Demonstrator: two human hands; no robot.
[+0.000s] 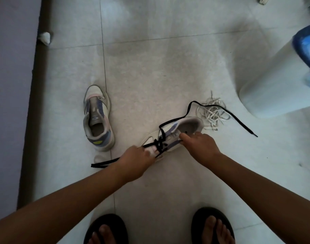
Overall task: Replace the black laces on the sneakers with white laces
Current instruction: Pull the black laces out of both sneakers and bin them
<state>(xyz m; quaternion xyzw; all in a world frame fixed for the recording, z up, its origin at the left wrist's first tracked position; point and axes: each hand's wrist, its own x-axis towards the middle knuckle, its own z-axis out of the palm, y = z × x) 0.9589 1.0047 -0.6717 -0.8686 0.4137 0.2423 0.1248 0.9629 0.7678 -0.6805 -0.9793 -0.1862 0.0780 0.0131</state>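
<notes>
While right hand (201,147) steadies sneaker (184,128) — left hand (135,160) pinches black lace (106,162).

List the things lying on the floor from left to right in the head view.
Crumpled white scrap → unlaced sneaker → sneaker being unlaced → pile of white laces → white bin.

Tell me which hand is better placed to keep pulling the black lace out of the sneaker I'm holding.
Left, probably. The left hand already grips the black lace at the toe-end eyelets, while the right hand steadies the sneaker at its tongue and collar.
</notes>
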